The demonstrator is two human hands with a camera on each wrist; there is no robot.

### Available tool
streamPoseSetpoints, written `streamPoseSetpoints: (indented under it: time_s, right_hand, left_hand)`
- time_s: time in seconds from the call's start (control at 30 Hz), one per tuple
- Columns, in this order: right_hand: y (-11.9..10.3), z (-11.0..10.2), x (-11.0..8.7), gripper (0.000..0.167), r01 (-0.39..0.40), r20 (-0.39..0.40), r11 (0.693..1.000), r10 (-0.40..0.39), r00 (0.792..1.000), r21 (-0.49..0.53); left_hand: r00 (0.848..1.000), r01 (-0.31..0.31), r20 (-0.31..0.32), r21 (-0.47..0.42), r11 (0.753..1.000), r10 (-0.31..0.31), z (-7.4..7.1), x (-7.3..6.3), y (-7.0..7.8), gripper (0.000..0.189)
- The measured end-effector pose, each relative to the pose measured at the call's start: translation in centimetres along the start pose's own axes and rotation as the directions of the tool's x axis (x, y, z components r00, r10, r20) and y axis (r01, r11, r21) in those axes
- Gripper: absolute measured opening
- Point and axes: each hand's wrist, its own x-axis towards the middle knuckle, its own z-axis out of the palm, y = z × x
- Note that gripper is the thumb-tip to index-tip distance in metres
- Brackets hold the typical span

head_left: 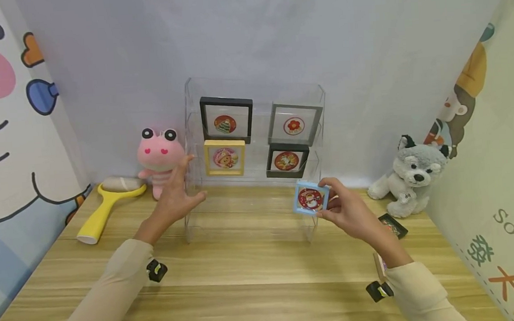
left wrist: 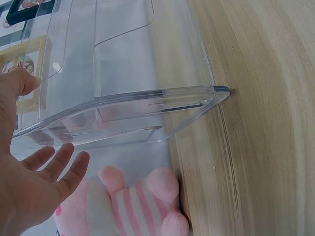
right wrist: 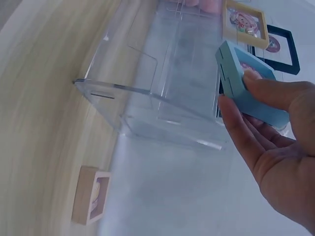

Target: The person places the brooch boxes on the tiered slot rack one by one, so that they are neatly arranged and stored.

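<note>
1. Blue frame (head_left: 311,198) is pinched between thumb and fingers in the grip of the right hand (head_left: 348,212), near the clear rack (left wrist: 162,93), lower right.
2. Its face is best left uncovered.
3. Nothing is held by the left hand (head_left: 174,193), fingers spread; the rack's left side should not be bumped.

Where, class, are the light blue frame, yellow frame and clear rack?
Light blue frame (head_left: 311,198), head view, on its round picture.
Yellow frame (head_left: 225,158), head view, on its round picture.
Clear rack (left wrist: 147,94), left wrist view, on its side edge.
</note>
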Motion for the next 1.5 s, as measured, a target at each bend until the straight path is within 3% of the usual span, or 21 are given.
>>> streamPoseSetpoints:
  time_s: [0.33, 0.6, 0.9, 1.2, 1.5]
  right_hand:
    - [-1.0, 1.4, 3.1, 0.054, 0.126, -0.055, 0.980, -0.136, 0.989, -0.154]
    - [-1.1, 2.5, 4.7, 0.053, 0.180, -0.033, 0.962, -0.190, 0.981, -0.204]
    - [-1.0, 3.4, 6.1, 0.051, 0.270, -0.034, 0.892, -0.302, 0.953, -0.364]
    - [-0.3, 4.5, 6.5, 0.049, 0.261, 0.002, 0.863, -0.289, 0.957, -0.433]
    - [0.2, 4.7, 6.6, 0.046, 0.227, -0.018, 0.868, -0.261, 0.965, -0.442]
  left_hand:
    - [1.000, 0.002, -0.004, 0.002, 1.000, -0.002, -0.1, 0.0, 0.1, 0.088]
    - [1.000, -0.007, -0.011, -0.001, 1.000, 0.007, 0.1, 0.0, 0.0, 0.088]
    - [1.000, -0.004, -0.005, 0.006, 1.000, 0.004, 0.0, 0.1, 0.0, 0.089]
    - [1.000, 0.006, 0.007, 0.009, 1.000, -0.006, 0.2, -0.2, 0.1, 0.090]
    - [1.000, -0.005, -0.004, -0.002, 1.000, 0.005, 0.1, 0.0, -0.1, 0.089]
